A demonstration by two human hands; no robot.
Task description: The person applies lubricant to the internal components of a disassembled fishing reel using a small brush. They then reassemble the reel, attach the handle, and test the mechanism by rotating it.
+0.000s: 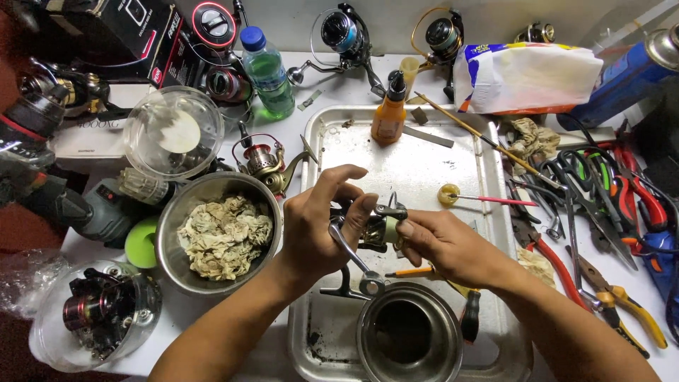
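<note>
- A steel tray (pixel 424 163) lies under and beyond both hands, its long axis running away from the person; bare metal shows past the fingertips.
- A steel bowl (pixel 170 233) of crumpled, stained rags (pixel 226 237) sits just left of the left wrist, touching the tray's left rim.
- A small round metal cup (pixel 410 332) stands on the tray just below the hands, between the two forearms, mouth up.
- The left hand (pixel 318 226) is curled, thumb and fingers closed around the body of a spinning reel (pixel 371 226) from the left side.
- The right hand (pixel 445 244) is partly closed; its thumb and fingertips pinch the reel's right end, where a pale green part shows.
- The spinning reel is held off the tray between the two hands, its body lying roughly left to right. Its crank handle (pixel 350 258) slants down and right from the left palm, the knob end nearly over the cup's rim.
- An orange squeeze bottle (pixel 389 117) with a black nozzle stands upright on the tray, well beyond the hands.
- Pliers, scissors and cutters (pixel 601 205) lie spread to the right of the right forearm.
- A screwdriver (pixel 470 315) lies on the tray just under the right wrist.
- A pink-handled brush (pixel 488 200) lies crosswise beyond the right hand, its tip at a small yellow cap (pixel 448 193).
</note>
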